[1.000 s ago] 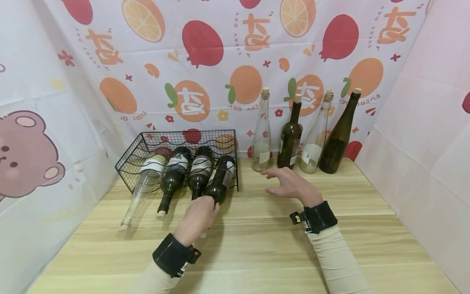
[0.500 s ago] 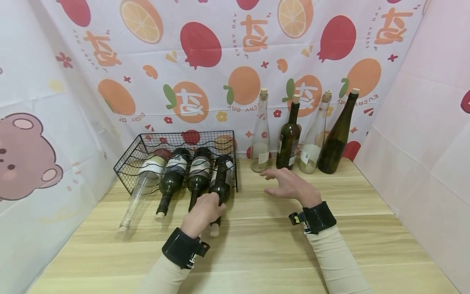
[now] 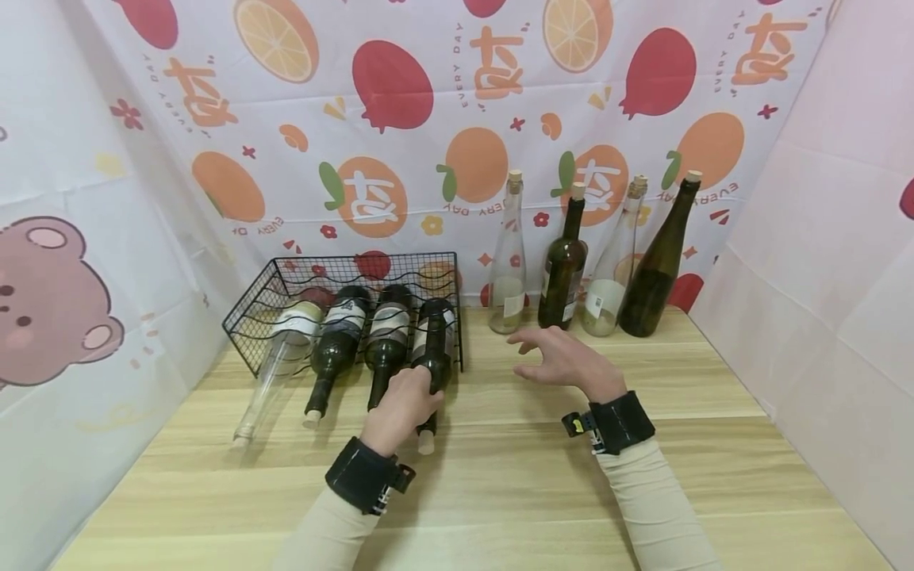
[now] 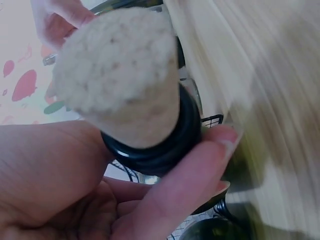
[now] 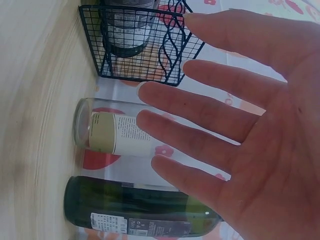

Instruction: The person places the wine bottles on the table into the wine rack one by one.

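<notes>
Currently | left hand (image 3: 401, 406) grips dark corked bottle (image 3: 435, 345) | right hand (image 3: 569, 362) spread wide, near upright bottles (image 3: 564, 270)

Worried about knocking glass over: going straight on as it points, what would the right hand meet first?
Probably the leftmost standing clear bottle, beyond the right hand; depth is unclear, so the hand might instead pass toward the wire rack.

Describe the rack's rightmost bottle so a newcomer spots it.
Find the black wire rack on the table; four bottles lie in it. The dark bottle at its right end is the only one gripped by the left hand.
</notes>
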`<move>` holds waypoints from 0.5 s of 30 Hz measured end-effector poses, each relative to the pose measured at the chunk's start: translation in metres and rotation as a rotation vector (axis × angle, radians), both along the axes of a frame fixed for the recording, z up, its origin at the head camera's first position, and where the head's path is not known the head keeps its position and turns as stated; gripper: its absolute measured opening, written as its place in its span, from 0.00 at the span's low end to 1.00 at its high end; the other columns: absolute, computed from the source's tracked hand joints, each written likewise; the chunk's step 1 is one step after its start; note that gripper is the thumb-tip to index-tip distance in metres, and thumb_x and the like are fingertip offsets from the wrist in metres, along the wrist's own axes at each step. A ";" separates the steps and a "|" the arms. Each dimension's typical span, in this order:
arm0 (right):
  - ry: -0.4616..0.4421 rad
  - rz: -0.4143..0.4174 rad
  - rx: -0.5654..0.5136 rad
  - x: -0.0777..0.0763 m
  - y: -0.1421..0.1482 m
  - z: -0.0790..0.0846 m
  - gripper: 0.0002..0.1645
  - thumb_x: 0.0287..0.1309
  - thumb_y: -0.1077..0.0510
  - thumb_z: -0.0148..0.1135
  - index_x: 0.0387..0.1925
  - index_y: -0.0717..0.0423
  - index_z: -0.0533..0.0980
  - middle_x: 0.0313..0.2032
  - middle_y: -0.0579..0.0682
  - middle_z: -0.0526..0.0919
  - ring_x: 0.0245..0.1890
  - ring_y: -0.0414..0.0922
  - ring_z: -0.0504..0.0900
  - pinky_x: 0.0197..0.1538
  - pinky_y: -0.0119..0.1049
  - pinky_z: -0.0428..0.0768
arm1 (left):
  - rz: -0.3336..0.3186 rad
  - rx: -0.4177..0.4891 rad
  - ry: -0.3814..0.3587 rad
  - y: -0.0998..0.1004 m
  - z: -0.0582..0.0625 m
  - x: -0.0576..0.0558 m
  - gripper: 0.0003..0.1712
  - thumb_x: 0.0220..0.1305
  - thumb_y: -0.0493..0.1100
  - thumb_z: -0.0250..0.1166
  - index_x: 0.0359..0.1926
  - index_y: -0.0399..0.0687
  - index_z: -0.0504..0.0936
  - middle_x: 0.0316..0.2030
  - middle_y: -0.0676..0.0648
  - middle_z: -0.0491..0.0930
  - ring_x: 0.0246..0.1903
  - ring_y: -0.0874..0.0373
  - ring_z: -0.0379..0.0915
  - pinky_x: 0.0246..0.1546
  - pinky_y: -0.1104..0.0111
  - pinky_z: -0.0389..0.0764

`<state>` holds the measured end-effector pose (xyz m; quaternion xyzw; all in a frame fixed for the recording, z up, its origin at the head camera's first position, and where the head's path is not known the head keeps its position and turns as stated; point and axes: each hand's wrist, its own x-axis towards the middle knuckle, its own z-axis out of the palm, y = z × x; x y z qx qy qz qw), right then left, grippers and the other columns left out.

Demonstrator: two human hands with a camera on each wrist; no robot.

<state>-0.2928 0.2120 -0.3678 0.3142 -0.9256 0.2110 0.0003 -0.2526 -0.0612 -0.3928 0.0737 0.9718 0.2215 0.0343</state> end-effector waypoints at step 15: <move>-0.033 -0.005 0.015 0.000 0.000 0.000 0.27 0.66 0.52 0.67 0.63 0.58 0.77 0.59 0.58 0.85 0.60 0.56 0.84 0.62 0.54 0.80 | 0.011 0.012 0.025 0.009 -0.005 -0.012 0.27 0.71 0.41 0.65 0.14 0.48 0.68 0.13 0.52 0.65 0.12 0.56 0.70 0.17 0.71 0.65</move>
